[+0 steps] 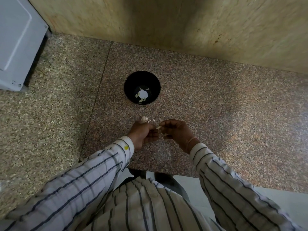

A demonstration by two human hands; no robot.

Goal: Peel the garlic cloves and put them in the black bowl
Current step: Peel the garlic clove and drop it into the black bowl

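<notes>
A black bowl [142, 75] stands on the speckled granite counter [216, 114], with several peeled garlic cloves [141, 100] around a white patch at its bottom. Nearer to me, my left hand [141, 134] and my right hand [176, 132] meet over the counter, both pinching one garlic clove [158, 127] between their fingertips. Just beyond my left hand lies the remaining garlic bulb [144, 119] with loose papery skins [154, 120] beside it. Most of the held clove is hidden by my fingers.
A grey-white appliance [18, 44] stands at the far left on the counter. A beige stone wall [183, 27] runs along the back. The counter's front edge [166, 172] is close to my body, with white floor below it.
</notes>
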